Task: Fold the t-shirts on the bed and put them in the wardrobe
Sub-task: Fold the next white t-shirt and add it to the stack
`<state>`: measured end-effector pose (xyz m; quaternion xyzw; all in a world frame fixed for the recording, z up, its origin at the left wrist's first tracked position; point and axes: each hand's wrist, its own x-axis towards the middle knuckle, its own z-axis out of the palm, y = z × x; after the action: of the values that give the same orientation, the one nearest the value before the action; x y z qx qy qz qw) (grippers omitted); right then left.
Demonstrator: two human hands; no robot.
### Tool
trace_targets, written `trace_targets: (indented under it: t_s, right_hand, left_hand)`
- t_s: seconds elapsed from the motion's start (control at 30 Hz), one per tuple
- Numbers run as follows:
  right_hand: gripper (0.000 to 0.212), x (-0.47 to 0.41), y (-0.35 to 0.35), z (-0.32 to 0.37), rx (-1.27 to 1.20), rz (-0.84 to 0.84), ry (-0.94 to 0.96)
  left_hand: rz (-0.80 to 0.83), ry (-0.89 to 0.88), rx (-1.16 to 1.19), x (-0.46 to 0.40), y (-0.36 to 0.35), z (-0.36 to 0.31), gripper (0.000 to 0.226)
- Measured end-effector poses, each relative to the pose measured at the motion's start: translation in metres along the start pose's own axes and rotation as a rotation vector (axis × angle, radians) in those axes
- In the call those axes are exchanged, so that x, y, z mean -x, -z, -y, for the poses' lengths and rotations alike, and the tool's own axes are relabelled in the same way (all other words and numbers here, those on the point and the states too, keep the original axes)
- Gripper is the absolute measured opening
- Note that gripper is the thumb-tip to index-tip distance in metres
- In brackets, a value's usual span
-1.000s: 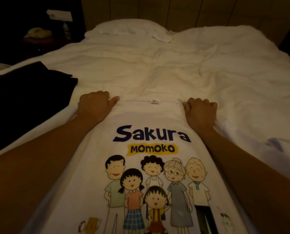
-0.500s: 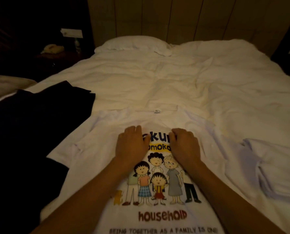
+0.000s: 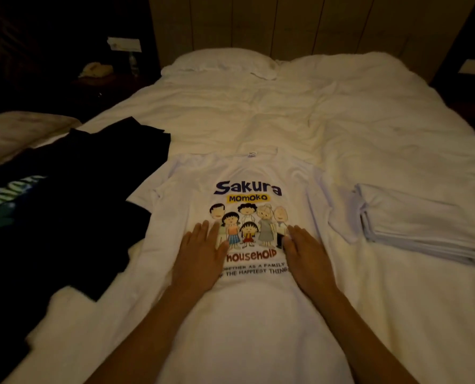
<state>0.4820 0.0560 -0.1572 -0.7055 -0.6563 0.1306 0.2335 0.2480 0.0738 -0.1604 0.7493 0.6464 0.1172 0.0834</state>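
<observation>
Your left hand (image 3: 200,256) and right hand (image 3: 304,256) both lie flat on the white printed t-shirt (image 3: 247,314), fingers straight and spread, palms pressing the cloth on either side of the cartoon print; neither hand grips anything. The shirt lies face up on the bed (image 3: 286,115), collar toward the pillow (image 3: 219,62), spread out and not yet folded. A dark t-shirt (image 3: 73,195) lies unfolded just beside it on your left, one edge touching or slightly overlapping the white sleeve. On your right, near but apart, sits a stack of folded white garments (image 3: 424,223).

Expect the shirt to handle as thin, light, limp cloth: it will drape and wrinkle rather than hold a shape, and it may drag the soft, rumpled duvet beneath it when pulled. Smoothing with flat palms suits it. To fold, I would pinch it at the shoulder seam and at the hem on the same side, so the side panel and sleeve turn over together in one line. Lifting from the middle would likely bunch the print.
</observation>
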Motion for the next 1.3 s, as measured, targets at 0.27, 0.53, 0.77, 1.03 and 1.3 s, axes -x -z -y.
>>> trace_targets:
  t_s: [0.27,0.53,0.77,1.03,1.3]
  right_hand:
    - [0.065,0.130,0.018,-0.002,0.019,0.049,-0.017]
    - [0.085,0.223,0.031,-0.008,0.032,0.045,-0.031]
    - [0.071,0.285,0.032,0.001,0.058,0.031,-0.030]
    - [0.021,0.327,0.040,0.025,0.082,-0.219,0.042]
    - [0.065,0.329,0.012,0.026,0.162,-0.200,0.034]
  left_hand:
    - [-0.011,0.027,0.067,0.111,0.005,0.000,0.096]
    - [-0.055,0.027,0.042,0.204,0.003,0.001,0.100]
    - [-0.115,0.009,0.082,0.260,-0.005,-0.006,0.100]
    - [-0.171,-0.021,0.375,0.305,0.017,-0.017,0.086]
    - [-0.165,-0.024,0.257,0.319,0.005,-0.023,0.082]
